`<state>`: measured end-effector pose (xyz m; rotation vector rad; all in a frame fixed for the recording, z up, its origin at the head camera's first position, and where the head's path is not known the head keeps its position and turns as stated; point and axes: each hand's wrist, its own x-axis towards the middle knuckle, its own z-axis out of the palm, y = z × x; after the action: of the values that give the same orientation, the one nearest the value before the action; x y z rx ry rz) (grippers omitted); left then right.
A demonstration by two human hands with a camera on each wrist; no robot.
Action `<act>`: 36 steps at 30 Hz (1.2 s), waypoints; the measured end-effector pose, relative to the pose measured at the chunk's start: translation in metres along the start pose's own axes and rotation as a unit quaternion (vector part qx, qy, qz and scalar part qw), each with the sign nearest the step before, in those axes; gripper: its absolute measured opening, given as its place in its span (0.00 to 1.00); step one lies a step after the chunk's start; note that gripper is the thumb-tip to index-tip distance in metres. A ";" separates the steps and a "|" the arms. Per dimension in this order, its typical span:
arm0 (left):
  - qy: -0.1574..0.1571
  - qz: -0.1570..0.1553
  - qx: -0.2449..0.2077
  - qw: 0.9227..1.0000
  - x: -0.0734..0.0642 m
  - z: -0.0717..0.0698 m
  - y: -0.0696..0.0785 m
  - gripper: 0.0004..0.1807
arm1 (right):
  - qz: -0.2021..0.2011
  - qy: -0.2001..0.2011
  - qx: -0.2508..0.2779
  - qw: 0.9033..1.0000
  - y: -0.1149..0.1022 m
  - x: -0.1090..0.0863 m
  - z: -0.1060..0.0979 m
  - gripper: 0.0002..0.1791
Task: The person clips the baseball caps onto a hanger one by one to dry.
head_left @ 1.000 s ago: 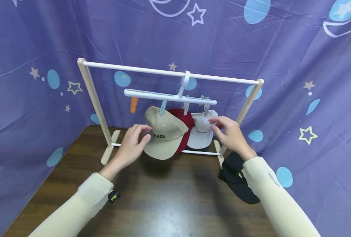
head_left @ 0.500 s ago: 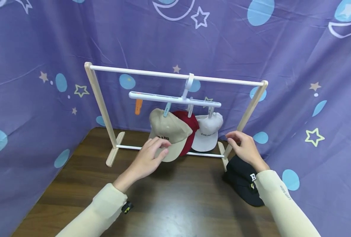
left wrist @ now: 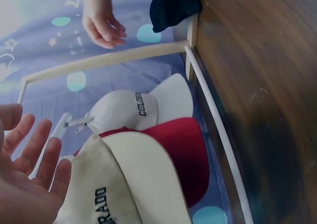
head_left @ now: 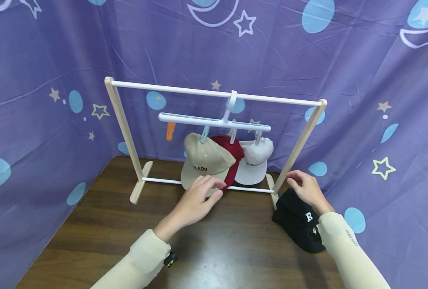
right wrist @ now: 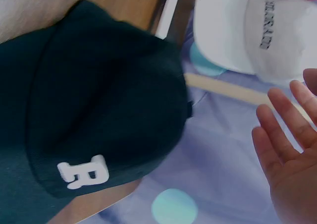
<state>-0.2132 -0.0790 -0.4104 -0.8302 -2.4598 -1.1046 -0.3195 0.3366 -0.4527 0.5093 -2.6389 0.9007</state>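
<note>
My left hand (head_left: 199, 200) hovers in front of the beige cap (head_left: 206, 154), fingers loosely bent and holding nothing. Above the black cap (head_left: 297, 220), my right hand (head_left: 307, 188) is also bare, beside the rack's right post; the right wrist view shows this cap's white letter R close up. The beige cap hangs from a blue clip (head_left: 204, 134) on a white hanger (head_left: 214, 121). Behind it a dark red cap (head_left: 237, 158) hangs partly hidden. At the hanger's right end a grey clip (head_left: 258, 137) holds the white cap (head_left: 255, 154). An orange clip (head_left: 170, 131) at the left end holds nothing.
The hanger hooks over the top bar (head_left: 170, 89) of a wooden rack with posts (head_left: 123, 124) on both sides and a low white bar (head_left: 163, 181). It stands on a brown wooden table (head_left: 102, 233). A purple patterned curtain (head_left: 185, 48) closes off the back and sides.
Both hands have drawn away from the hanging caps. The left has moved right and down across the beige cap; the right has left the white cap and moved right, over the black cap.
</note>
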 end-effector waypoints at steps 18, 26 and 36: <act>-0.024 0.000 -0.012 1.000 -0.002 0.022 -0.004 0.14 | 0.091 -0.127 -0.039 0.987 0.054 -0.014 0.011 0.27; -0.044 -0.008 -0.012 0.999 -0.001 0.035 -0.008 0.17 | 0.102 -0.170 -0.059 0.978 0.066 -0.014 0.017 0.31; -0.064 -0.062 -0.095 0.991 0.001 0.059 -0.015 0.19 | 0.096 -0.189 -0.068 0.975 0.075 -0.011 0.022 0.29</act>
<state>-0.2268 -0.0414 -0.4569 -0.8366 -2.5699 -1.3883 -0.3449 0.3805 -0.5129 0.4328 -3.1142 0.7244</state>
